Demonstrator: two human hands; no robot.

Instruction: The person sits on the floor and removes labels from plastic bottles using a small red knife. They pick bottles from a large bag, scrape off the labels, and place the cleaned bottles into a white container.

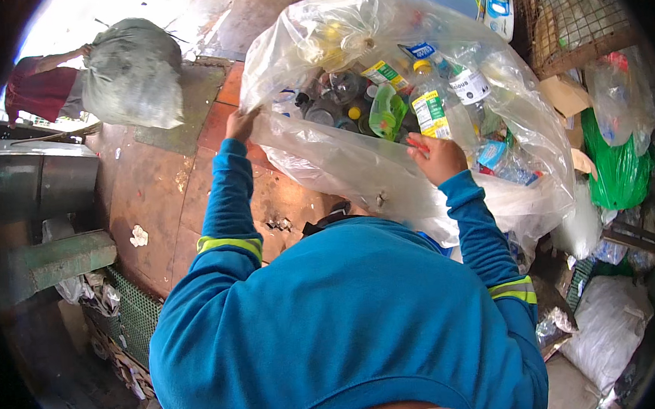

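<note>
A large clear plastic bag (329, 142) of plastic bottles gapes in front of me. My left hand (241, 125) grips its rim at the left corner. Over the near side of the opening, my right hand (437, 155) pinches a small red object (418, 144), whose kind I cannot tell. Inside lie a yellow-capped bottle (429, 105) with a yellow and green label, a green-tinted plastic container (386, 113), a bottle with a white label (469, 86) and several other bottles, some dark. The bag's film hides part of the contents.
At the upper left another person (39, 87) holds a stuffed grey sack (131, 76). A wire-mesh cage (580, 14) stands upper right, with a green plastic bag (617, 158) below it. A full whitish sack (613, 322) lies lower right. On the left are a metal cabinet (42, 177) and a green ledge (66, 257).
</note>
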